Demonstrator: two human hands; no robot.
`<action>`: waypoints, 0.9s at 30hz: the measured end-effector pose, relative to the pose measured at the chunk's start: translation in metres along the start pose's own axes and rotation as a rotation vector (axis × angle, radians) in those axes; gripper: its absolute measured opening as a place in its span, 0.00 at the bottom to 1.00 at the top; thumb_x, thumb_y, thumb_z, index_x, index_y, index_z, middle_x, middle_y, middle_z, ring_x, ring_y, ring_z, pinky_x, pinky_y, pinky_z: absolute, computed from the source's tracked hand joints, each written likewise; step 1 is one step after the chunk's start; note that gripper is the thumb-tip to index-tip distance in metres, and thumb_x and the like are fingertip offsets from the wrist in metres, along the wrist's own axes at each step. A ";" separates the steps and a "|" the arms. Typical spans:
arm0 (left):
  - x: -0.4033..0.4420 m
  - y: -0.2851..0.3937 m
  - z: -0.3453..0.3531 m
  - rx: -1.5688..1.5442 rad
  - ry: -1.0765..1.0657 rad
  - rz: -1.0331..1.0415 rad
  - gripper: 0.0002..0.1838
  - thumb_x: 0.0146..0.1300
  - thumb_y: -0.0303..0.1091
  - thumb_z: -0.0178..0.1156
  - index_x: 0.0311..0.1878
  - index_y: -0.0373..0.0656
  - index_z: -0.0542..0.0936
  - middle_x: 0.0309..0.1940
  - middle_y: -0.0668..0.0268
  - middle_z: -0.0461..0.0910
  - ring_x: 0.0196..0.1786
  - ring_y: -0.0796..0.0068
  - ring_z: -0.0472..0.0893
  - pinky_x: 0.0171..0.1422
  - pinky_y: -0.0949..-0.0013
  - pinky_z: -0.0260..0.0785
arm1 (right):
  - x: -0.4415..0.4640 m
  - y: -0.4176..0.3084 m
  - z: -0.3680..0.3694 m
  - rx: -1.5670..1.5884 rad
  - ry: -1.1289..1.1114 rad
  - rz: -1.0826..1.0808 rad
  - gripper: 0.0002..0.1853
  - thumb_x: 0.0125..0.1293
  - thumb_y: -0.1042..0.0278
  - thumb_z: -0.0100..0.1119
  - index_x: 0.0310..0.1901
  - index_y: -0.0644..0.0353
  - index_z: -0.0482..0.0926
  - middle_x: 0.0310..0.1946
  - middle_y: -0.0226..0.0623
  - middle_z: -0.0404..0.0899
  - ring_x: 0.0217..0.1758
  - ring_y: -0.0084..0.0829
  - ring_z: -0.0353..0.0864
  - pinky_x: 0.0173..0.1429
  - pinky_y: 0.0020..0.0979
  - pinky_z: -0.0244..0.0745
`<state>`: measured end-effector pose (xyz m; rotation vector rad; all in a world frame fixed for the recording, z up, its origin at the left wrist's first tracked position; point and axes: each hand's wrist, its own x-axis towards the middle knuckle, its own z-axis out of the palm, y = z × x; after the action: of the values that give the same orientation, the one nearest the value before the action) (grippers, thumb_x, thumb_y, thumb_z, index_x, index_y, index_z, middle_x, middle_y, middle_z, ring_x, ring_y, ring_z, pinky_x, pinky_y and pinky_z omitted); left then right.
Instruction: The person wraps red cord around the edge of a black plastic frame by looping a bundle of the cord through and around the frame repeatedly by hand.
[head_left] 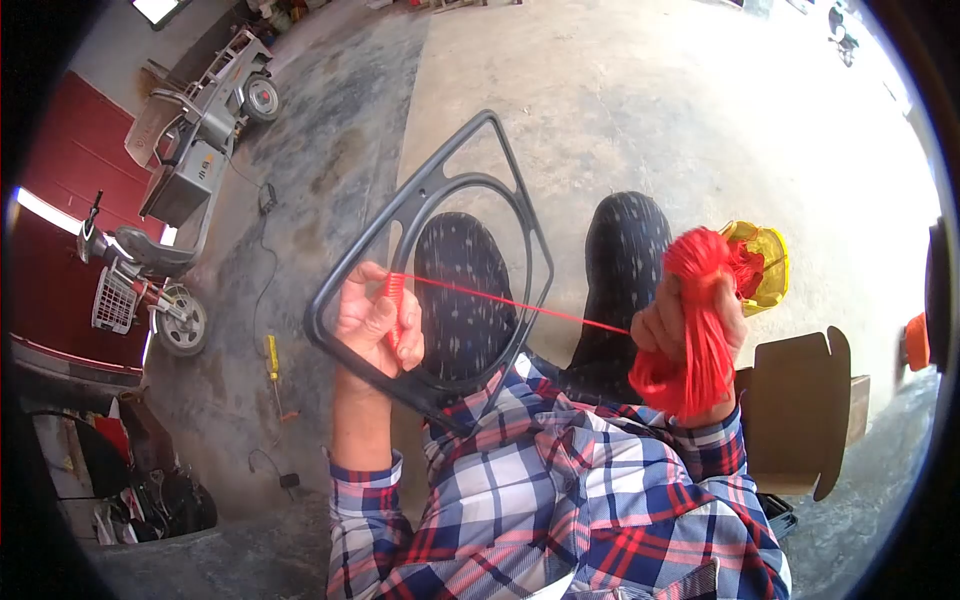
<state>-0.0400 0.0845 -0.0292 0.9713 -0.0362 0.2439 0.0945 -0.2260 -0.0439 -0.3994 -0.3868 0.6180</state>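
A black plastic frame (540,235), with a large round opening and pointed corners, is tilted over my knees. My left hand (368,318) grips its left side, fingers closed around a stretch wrapped in tight coils of red cord (394,290). From the coils a single taut strand (500,298) crosses the opening to my right hand (655,318). That hand is closed around a thick hank of red cord (695,375), whose loops hang below the fist and bulge above it.
A yellow basket (770,265) with red material stands beyond my right hand. Nearby is an open cardboard box (800,410). On the floor at left lie a yellow-handled screwdriver (272,357) and a cable (262,260). A scooter (150,270) and a three-wheeled cart (200,150) are parked farther left.
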 end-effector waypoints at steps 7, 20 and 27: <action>0.001 -0.001 0.021 0.138 0.142 -0.008 0.16 0.68 0.30 0.60 0.57 0.40 0.73 0.38 0.53 0.77 0.25 0.71 0.77 0.20 0.70 0.72 | 0.034 0.019 0.009 -0.038 0.218 0.238 0.19 0.66 0.69 0.55 0.58 0.63 0.71 0.44 0.37 0.80 0.48 0.31 0.81 0.56 0.35 0.77; -0.005 -0.033 0.062 0.152 0.191 -0.043 0.28 0.62 0.47 0.66 0.60 0.38 0.75 0.54 0.54 0.79 0.57 0.57 0.79 0.65 0.54 0.71 | 0.062 0.053 0.043 -0.313 -0.138 0.284 0.06 0.68 0.71 0.61 0.41 0.62 0.75 0.34 0.28 0.80 0.38 0.18 0.78 0.46 0.23 0.74; -0.013 -0.034 0.090 0.039 0.202 -0.379 0.33 0.62 0.59 0.58 0.53 0.34 0.75 0.41 0.53 0.79 0.42 0.57 0.81 0.46 0.58 0.75 | 0.061 0.094 0.005 0.248 -0.246 0.660 0.27 0.65 0.58 0.64 0.60 0.67 0.75 0.57 0.46 0.77 0.55 0.30 0.79 0.62 0.37 0.75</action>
<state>-0.0382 -0.0106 -0.0077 0.9684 0.3355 -0.0076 0.0937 -0.1168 -0.0697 -0.2062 -0.4052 1.3532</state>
